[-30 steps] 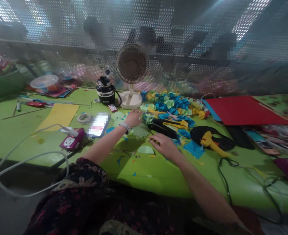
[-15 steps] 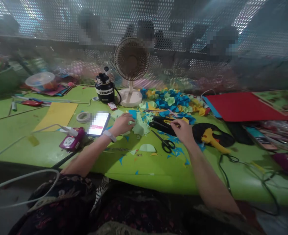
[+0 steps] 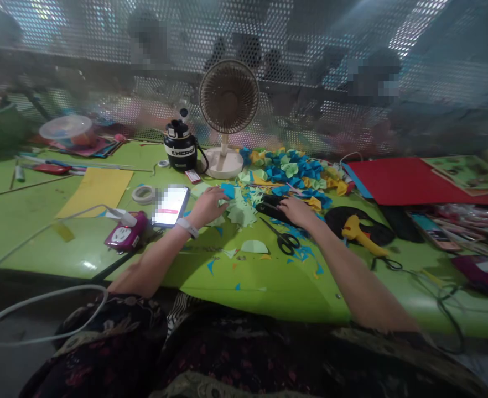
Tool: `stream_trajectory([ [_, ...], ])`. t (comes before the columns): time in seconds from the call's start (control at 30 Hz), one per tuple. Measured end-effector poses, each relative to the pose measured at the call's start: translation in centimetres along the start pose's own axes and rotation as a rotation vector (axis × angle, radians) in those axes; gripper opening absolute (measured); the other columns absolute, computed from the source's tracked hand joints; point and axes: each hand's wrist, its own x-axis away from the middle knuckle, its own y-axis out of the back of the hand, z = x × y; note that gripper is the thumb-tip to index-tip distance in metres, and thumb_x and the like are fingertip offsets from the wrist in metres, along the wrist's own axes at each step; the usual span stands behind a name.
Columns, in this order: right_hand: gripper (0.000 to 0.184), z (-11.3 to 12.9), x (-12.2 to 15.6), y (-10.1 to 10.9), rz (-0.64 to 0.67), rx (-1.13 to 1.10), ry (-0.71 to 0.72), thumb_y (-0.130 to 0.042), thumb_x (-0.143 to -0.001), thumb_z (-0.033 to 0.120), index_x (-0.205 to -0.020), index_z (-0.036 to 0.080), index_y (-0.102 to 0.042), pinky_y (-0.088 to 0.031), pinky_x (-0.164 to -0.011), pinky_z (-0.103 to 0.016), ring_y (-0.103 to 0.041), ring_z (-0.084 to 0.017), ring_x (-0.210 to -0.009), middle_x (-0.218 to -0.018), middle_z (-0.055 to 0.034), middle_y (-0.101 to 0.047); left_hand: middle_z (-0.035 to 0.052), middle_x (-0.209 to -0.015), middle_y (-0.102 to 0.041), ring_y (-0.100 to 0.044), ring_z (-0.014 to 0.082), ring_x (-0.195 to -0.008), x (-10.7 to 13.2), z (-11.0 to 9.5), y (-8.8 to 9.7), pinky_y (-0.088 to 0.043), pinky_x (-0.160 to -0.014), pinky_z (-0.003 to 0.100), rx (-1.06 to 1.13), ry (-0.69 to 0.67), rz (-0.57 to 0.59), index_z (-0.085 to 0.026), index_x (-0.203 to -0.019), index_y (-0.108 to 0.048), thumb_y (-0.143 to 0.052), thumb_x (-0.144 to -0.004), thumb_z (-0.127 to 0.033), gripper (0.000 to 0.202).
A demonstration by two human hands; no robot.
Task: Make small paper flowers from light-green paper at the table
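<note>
Left hand (image 3: 208, 206) spread wide on pale green paper scraps (image 3: 240, 213), right hand (image 3: 296, 211) curled narrow against black tool (image 3: 274, 210) just beside the scraps, grip unclear, black-handled scissors (image 3: 280, 241) below the scraps

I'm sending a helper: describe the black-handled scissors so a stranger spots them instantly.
Start at the white desk fan on the green table, then drop down past the heap of blue and yellow paper flowers. Just below the right hand lie the scissors, black-handled, with a pale green paper half-circle beside their handles.
</note>
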Motion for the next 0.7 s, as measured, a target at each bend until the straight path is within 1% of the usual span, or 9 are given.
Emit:
stream_trajectory([
  [0.07,0.023,0.3,0.4,-0.4,-0.023,0.015,-0.008,-0.052,-0.093,0.024,-0.091,0.017,-0.073,-0.045,-0.072,-0.032,-0.064,-0.024,-0.087,-0.091,-0.0131,-0.071,0.0097,-0.12,-0.07,-0.057,0.0254,-0.124,-0.1,0.2,-0.1,-0.043,-0.11,0.044,-0.01,0.012,-0.007,-0.019,-0.101,-0.074,-0.063,-0.086,-0.025,0.02],
  [0.13,0.025,0.9,1.3,-0.7,-0.057,0.027,-0.022,-0.049,-0.095,0.024,-0.099,0.015,-0.072,-0.045,-0.077,-0.035,-0.063,-0.027,-0.092,-0.097,-0.0162,-0.07,0.0101,-0.12,-0.07,-0.057,0.0259,-0.123,-0.1,0.3,-0.2,-0.043,-0.11,0.043,-0.022,0.013,-0.007,-0.019,-0.103,-0.074,-0.062,-0.085,-0.026,0.022],
  [0.23,0.029,2.0,3.0,-1.2,-0.152,0.044,-0.047,-0.045,-0.097,0.023,-0.111,0.011,-0.068,-0.043,-0.088,-0.04,-0.058,-0.031,-0.104,-0.109,-0.0209,-0.065,0.0111,-0.121,-0.069,-0.057,0.0263,-0.123,-0.1,0.2,-0.3,-0.044,-0.109,0.042,-0.035,0.016,-0.002,-0.017,-0.104,-0.073,-0.062,-0.085,-0.026,0.024],
  [0.33,0.031,2.7,4.7,-1.5,-0.284,0.067,-0.031,-0.047,-0.096,0.024,-0.118,0.011,-0.064,-0.04,-0.094,-0.043,-0.054,-0.032,-0.108,-0.11,-0.0202,-0.062,0.0091,-0.121,-0.069,-0.058,0.0249,-0.122,-0.1,0.1,0.1,-0.043,-0.109,0.042,-0.043,-0.001,-0.002,-0.019,-0.106,-0.072,-0.061,-0.085,-0.025,0.025],
  [0.4,0.031,2.8,5.5,-1.7,-0.329,0.052,0.006,-0.051,-0.095,0.026,-0.12,0.013,-0.064,-0.041,-0.094,-0.044,-0.053,-0.033,-0.108,-0.11,-0.0186,-0.061,0.0084,-0.118,-0.07,-0.059,0.025,-0.119,-0.1,0.3,0.6,-0.044,-0.109,0.042,-0.059,-0.015,-0.006,-0.019,-0.105,-0.072,-0.06,-0.085,-0.024,0.024],
  [0.47,0.031,2.7,6.1,-1.9,-0.332,0.001,0.041,-0.056,-0.092,0.028,-0.119,0.016,-0.064,-0.043,-0.093,-0.043,-0.053,-0.033,-0.109,-0.111,-0.0167,-0.06,0.0092,-0.115,-0.071,-0.06,0.0262,-0.117,-0.2,0.6,1.0,-0.045,-0.107,0.042,-0.084,-0.01,-0.002,-0.019,-0.102,-0.073,-0.059,-0.084,-0.024,0.023],
  [0.57,0.032,2.3,6.4,-2.2,-0.301,-0.089,0.06,-0.06,-0.09,0.031,-0.119,0.018,-0.064,-0.046,-0.093,-0.044,-0.055,-0.033,-0.112,-0.114,-0.0149,-0.061,0.0108,-0.111,-0.072,-0.062,0.0279,-0.114,-0.3,1.4,1.1,-0.047,-0.104,0.041,-0.123,0.016,0.036,-0.017,-0.099,-0.074,-0.058,-0.082,-0.023,0.024],
  [0.63,0.033,2.0,6.5,-2.4,-0.292,-0.152,0.054,-0.06,-0.09,0.032,-0.12,0.018,-0.063,-0.047,-0.094,-0.045,-0.056,-0.032,-0.113,-0.117,-0.0144,-0.063,0.0115,-0.109,-0.073,-0.062,0.0286,-0.114,-0.3,1.7,0.9,-0.046,-0.105,0.041,-0.135,0.011,0.067,-0.017,-0.098,-0.075,-0.058,-0.081,-0.023,0.024],
  [0.7,0.033,1.6,6.6,-2.4,-0.318,-0.207,0.023,-0.059,-0.09,0.033,-0.119,0.017,-0.063,-0.047,-0.095,-0.046,-0.058,-0.032,-0.112,-0.117,-0.0145,-0.065,0.011,-0.111,-0.073,-0.062,0.0285,-0.116,-0.2,1.9,0.5,-0.044,-0.108,0.041,-0.134,-0.019,0.089,-0.018,-0.099,-0.075,-0.059,-0.08,-0.023,0.025],
])
